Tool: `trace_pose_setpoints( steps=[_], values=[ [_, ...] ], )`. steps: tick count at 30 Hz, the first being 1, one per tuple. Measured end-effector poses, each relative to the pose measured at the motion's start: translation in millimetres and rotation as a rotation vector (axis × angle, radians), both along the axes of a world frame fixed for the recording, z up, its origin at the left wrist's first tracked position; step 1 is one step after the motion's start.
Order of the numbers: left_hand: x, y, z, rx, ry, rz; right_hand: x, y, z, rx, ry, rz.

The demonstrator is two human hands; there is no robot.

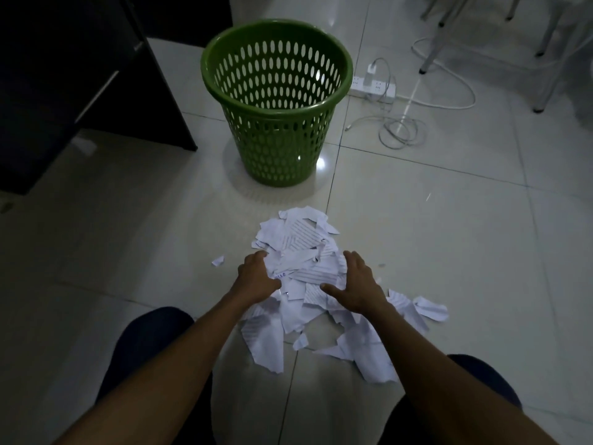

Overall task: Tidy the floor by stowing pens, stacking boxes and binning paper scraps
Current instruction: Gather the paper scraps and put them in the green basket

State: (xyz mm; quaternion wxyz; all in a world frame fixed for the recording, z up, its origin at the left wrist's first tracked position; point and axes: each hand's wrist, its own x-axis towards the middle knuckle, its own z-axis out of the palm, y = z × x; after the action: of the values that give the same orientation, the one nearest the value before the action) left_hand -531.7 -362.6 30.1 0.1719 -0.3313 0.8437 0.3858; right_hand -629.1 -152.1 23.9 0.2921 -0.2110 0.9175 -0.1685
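A heap of torn white paper scraps [301,252], many with printed lines, lies on the glossy tiled floor in front of me. My left hand [256,277] presses against the heap's left side with its fingers curled into the scraps. My right hand [356,284] lies on the right side, fingers straight and thumb spread, touching the paper. A green perforated plastic bin [277,101] stands upright beyond the heap, open at the top; no paper shows inside it. One small scrap [218,261] lies apart to the left.
A dark cabinet [70,85] stands at the left. A white power strip [373,86] with loose cables [401,130] lies right of the bin, and chair legs [542,59] stand at the back right. My knees are at the bottom edge.
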Motion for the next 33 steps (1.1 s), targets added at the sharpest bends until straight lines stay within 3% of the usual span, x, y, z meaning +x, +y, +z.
trace_pose_setpoints(
  steps=[13, 24, 33],
  values=[
    [7, -6, 18, 0.057, -0.003, -0.026, 15, -6, 16, 0.036, -0.083, -0.011],
    [-40, -30, 4, 0.114, 0.013, 0.081, -50, -46, 7, 0.099, -0.124, 0.087],
    [-64, -45, -35, 0.105, -0.184, -0.024, -96, -75, -25, 0.154, -0.137, 0.087]
  ],
)
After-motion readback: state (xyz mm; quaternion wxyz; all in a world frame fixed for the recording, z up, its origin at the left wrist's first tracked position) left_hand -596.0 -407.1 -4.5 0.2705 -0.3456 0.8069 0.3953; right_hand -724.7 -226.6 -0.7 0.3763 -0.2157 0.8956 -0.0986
